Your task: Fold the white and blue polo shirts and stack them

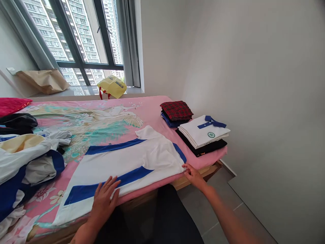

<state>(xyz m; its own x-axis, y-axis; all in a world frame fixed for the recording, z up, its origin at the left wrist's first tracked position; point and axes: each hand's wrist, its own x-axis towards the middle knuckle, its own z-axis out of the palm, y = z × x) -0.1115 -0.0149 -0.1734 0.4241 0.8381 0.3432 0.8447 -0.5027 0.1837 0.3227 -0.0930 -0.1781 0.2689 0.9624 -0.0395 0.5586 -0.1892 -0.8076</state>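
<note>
A white shirt with blue stripes [122, 162] lies spread flat on the pink floral bed sheet [152, 108] near the bed's front edge. My left hand [104, 200] rests flat on the shirt's lower part, fingers spread, holding nothing. My right hand [194, 176] touches the shirt's right corner at the edge of the bed, its fingers curled at the fabric's edge.
Folded clothes sit at the bed's right corner: a red plaid stack [177, 110] and a white polo on black garments [203, 134]. Loose clothes [27, 159] are heaped on the left. A yellow bag [113, 86] and brown paper bag [43, 79] lie on the windowsill. A grey wall stands to the right.
</note>
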